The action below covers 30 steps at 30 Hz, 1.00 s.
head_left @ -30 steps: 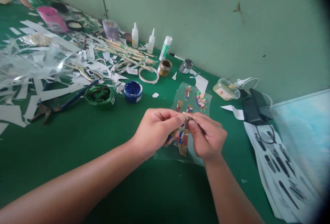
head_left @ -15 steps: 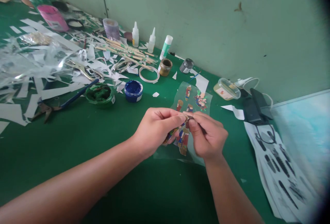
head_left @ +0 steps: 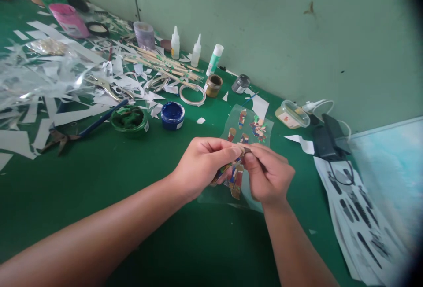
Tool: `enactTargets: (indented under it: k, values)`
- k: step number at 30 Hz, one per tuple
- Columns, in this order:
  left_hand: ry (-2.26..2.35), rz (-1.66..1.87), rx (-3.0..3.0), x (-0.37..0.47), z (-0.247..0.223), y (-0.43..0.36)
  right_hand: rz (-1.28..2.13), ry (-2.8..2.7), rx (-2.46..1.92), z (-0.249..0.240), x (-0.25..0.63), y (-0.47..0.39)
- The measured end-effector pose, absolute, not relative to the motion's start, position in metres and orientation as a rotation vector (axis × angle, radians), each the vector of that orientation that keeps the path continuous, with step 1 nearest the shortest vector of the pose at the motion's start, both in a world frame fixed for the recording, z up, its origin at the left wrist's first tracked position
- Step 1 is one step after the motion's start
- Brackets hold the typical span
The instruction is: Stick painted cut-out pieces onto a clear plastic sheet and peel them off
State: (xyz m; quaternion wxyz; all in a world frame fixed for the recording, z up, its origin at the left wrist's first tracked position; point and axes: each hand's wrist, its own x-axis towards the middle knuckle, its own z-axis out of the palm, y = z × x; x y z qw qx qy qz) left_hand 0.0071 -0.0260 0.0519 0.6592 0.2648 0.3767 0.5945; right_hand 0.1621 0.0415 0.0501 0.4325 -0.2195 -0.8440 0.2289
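My left hand [head_left: 206, 166] is closed, pinching a small painted piece [head_left: 220, 173] in several colours between thumb and fingers. Against its fingertips, my right hand [head_left: 269, 170] is closed too, on a small dark piece [head_left: 247, 150] mostly hidden by the fingers. Under both hands lies a clear plastic sheet [head_left: 214, 196] bearing several painted cut-outs, such as a brown, red and blue one [head_left: 236, 183] just below the fingers and a branching one [head_left: 259, 129] near the top.
Blue paint [head_left: 172, 116] and green paint [head_left: 129, 120] stand left of my hands, with pliers [head_left: 71, 139] beyond. White paper scraps, wooden sticks [head_left: 165, 64] and glue bottles [head_left: 195, 51] lie further back. At right are a tub [head_left: 292, 114], a black device [head_left: 328, 139] and printed sheets [head_left: 353, 207].
The whole view has shifted slightly, so things sit a little further right. Both hands keep nearly the same pose, fingertips still together.
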Motion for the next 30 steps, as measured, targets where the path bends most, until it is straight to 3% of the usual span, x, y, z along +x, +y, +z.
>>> enactTargets:
  k: [30]
  values:
    - [0.516,1.286,0.242,0.0100,0.0516,-0.0232,0.314,-2.081,-0.611,0.0468,0.1555,0.0373]
